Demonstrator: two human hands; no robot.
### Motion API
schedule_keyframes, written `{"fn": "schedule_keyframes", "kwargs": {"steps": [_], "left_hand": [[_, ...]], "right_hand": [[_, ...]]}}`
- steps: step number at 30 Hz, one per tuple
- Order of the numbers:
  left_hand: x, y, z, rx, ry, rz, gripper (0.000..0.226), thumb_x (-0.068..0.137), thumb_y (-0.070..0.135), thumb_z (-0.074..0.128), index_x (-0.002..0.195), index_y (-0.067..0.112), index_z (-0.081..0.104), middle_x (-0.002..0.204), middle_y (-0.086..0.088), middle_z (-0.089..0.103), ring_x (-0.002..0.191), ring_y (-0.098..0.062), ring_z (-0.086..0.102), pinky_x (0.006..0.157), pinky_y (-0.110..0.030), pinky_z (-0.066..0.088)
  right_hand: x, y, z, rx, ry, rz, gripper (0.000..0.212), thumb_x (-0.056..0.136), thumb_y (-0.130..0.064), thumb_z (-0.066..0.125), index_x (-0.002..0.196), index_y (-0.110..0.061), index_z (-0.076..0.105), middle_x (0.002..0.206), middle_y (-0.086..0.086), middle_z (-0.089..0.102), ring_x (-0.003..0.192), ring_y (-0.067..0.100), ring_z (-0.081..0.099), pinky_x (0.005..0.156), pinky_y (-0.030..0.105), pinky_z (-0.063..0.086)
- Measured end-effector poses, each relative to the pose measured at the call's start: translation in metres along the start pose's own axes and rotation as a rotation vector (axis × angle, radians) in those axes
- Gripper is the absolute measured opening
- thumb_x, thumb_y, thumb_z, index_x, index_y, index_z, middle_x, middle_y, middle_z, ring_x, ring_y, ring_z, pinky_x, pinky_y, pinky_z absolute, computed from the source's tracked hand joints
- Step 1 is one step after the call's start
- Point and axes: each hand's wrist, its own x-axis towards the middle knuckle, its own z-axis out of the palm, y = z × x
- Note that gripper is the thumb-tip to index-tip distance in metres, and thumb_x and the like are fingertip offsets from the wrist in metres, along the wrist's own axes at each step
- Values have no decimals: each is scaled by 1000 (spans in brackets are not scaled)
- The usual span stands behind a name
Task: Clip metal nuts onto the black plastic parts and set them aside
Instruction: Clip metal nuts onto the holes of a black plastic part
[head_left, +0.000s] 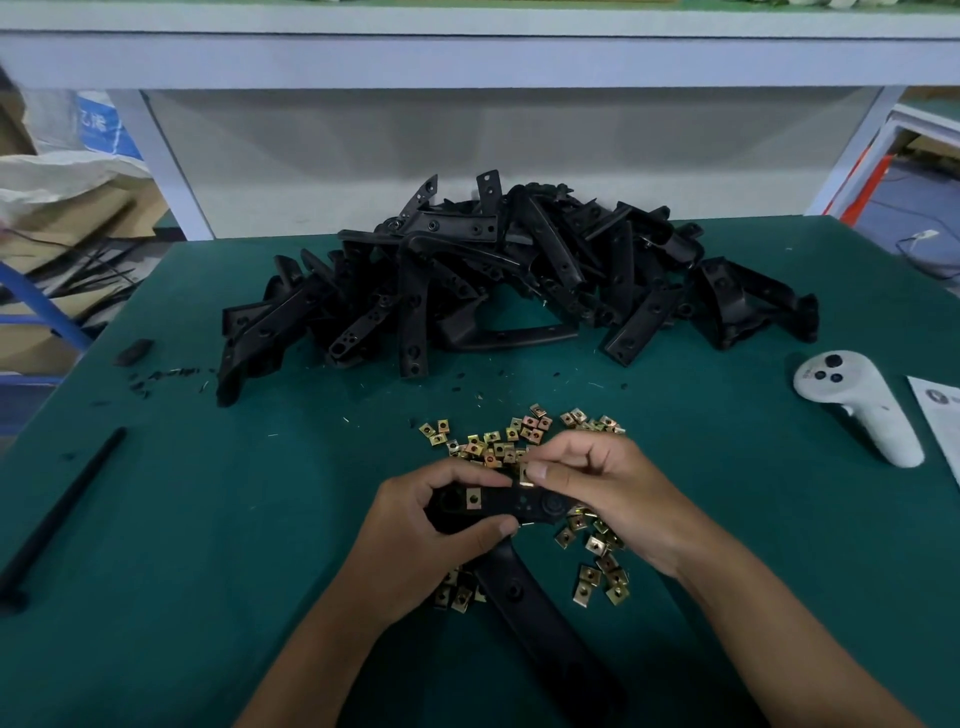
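The left hand (441, 525) grips a black plastic part (519, 504) near the middle of the worktop's (208, 519) near edge. Its fingers (457, 475) curl over the top of the part, and the thumb presses on the side closest to the person. The part has a bend. Its short arm runs left to right between the two hands. Its long arm points back toward the near edge, between the two forearms.

One metal nut (473, 498) is already clipped on the short arm, just beside the left fingers. The right hand (597, 483) pinches a second metal nut (525, 474) between thumb and first finger. This nut touches the far edge of the short arm, near its middle.

Loose nuts (498, 441) lie on the worktop just past the hands, and more lie under the right wrist. A big pile of black parts (493, 280) sits near the far edge. A white controller (857, 405) lies near the right edge. A black rod (62, 509) lies near the left edge.
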Motion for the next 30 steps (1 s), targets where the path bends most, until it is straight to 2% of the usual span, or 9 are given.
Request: {"fn": "schedule_keyframes", "kwargs": {"steps": [4, 9, 14, 17, 19, 23, 25, 28, 30], "left_hand": [[0, -1, 1, -3, 6, 7, 29, 73, 43, 84, 100, 36, 76, 90, 7, 76, 81, -5, 70, 72, -15, 51], [1, 0, 1, 11, 2, 17, 28, 73, 44, 83, 100, 40, 75, 94, 9, 76, 85, -5, 71, 74, -14, 52], [0, -1, 3, 14, 37, 26, 25, 74, 41, 82, 98, 37, 76, 91, 8, 77, 81, -7, 72, 71, -15, 52], [0, 0, 3, 29, 70, 44, 24, 75, 42, 81, 98, 39, 75, 91, 9, 77, 80, -7, 72, 70, -17, 53], [0, 0, 2, 34, 83, 48, 24, 75, 43, 81, 99, 39, 75, 91, 8, 77, 80, -10, 73, 71, -21, 56], [0, 0, 2, 12, 98, 40, 24, 76, 43, 80, 98, 37, 75, 90, 8, 77, 81, -11, 73, 71, -23, 58], [0, 0, 2, -8, 106, 27, 24, 75, 43, 80, 98, 37, 75, 90, 7, 77, 82, -12, 73, 71, -23, 57], [0, 0, 1, -53, 98, 18, 24, 76, 41, 80, 98, 33, 76, 91, 4, 78, 83, -13, 74, 72, -23, 57], [1, 2, 0, -79, 90, 19, 23, 76, 40, 81, 98, 34, 77, 91, 5, 78, 82, -11, 73, 72, -20, 56]], "right_hand": [[-1, -2, 0, -6, -1, -23, 11, 81, -40, 73, 88, -35, 79, 99, -3, 79, 92, 15, 72, 81, 35, 52], [-2, -2, -1, -47, -22, -7, 20, 84, -43, 70, 93, -28, 80, 93, -3, 78, 87, 12, 69, 81, 39, 53], [-4, -3, -1, -63, -28, -21, 22, 87, -44, 67, 99, -30, 79, 95, -5, 78, 95, 16, 72, 93, 50, 54], [-4, -2, -6, -62, -89, -70, 19, 91, -40, 70, 107, -33, 77, 100, -9, 78, 97, 7, 71, 84, 31, 56], [-6, -2, -8, -40, -158, -86, 29, 84, -35, 81, 113, -32, 75, 106, -7, 77, 99, 7, 71, 81, 21, 54], [-3, 5, -4, -190, -125, -140, 50, 73, -34, 90, 118, -40, 69, 116, -11, 74, 107, 6, 69, 94, 34, 49], [-3, 8, -1, -194, -65, -191, 45, 76, -31, 89, 115, -39, 69, 110, -10, 76, 103, 10, 71, 92, 34, 52], [-4, 10, 1, -250, -10, -266, 30, 78, -38, 86, 105, -36, 73, 98, -12, 76, 90, 10, 72, 75, 20, 54], [-5, 12, 4, -276, -1, -302, 21, 80, -42, 82, 96, -33, 73, 89, -11, 75, 82, 9, 70, 71, 15, 50]]}}
